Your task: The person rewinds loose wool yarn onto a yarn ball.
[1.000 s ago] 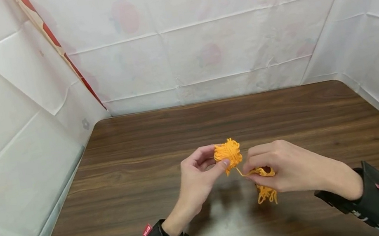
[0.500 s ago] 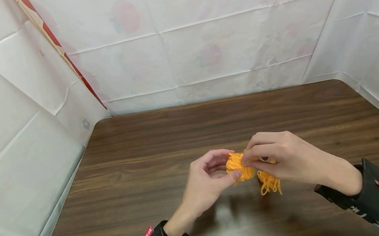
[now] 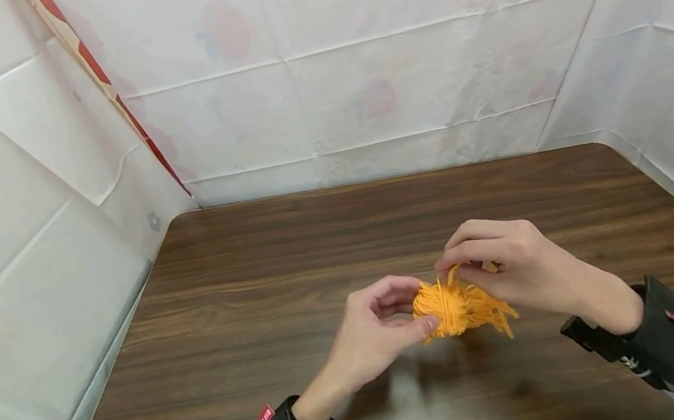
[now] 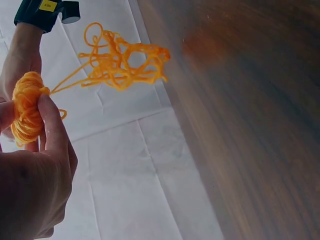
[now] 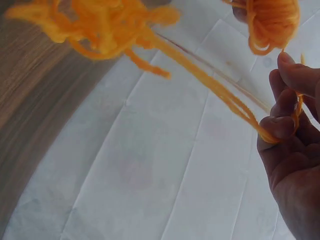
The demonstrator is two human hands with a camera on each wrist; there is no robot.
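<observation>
Clearly my left hand (image 3: 378, 326) pinched the small yarn ball (image 3: 443, 307) between thumb and fingers to steady it above the surface (image 3: 255, 283), while my right hand (image 3: 513, 262) pinched the strand (image 5: 220, 90) taut. Only the wrist views showed the loose tangle (image 4: 122, 62) hanging free.

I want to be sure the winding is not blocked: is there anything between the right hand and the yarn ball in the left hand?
Nothing visible. The left hand pinches the yarn ball; the right hand pinches the loose strand beside it. Only yarn and open air lie between them, above the table.
</observation>
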